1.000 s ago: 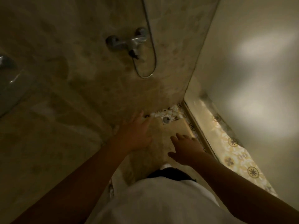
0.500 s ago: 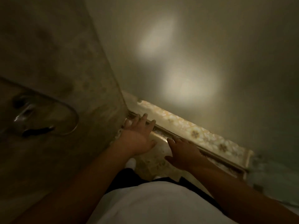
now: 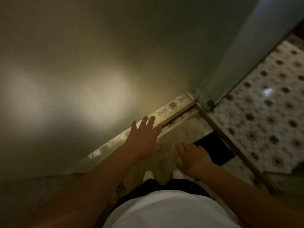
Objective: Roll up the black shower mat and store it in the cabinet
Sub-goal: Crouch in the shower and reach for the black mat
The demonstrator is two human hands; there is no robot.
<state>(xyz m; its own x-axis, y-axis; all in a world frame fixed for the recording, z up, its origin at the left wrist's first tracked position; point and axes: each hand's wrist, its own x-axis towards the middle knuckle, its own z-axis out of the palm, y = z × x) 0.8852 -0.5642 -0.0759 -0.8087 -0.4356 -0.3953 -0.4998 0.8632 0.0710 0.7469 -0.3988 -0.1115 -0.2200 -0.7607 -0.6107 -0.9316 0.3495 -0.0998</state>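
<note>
A flat black shower mat [image 3: 216, 149] lies on the shower floor at the right, beside the raised threshold; my right hand covers its near left corner. My left hand [image 3: 144, 139] is held out with fingers spread, holding nothing, over the floor close to the frosted glass wall. My right hand [image 3: 192, 157] is also spread and holds nothing, hovering just left of the mat's edge. No cabinet is in view.
A frosted glass panel [image 3: 82, 71] fills the left and top. A brass-edged threshold [image 3: 230, 142] divides the beige shower floor [image 3: 182, 130] from patterned bathroom tiles [image 3: 266, 116] at the right. A glass door edge [image 3: 243, 60] stands at upper right. My white-socked feet [image 3: 148, 175] stand below.
The view has swung right, away from the shower tap wall, bringing the black mat and the patterned bathroom floor into sight. Both hands stay spread in front of me.
</note>
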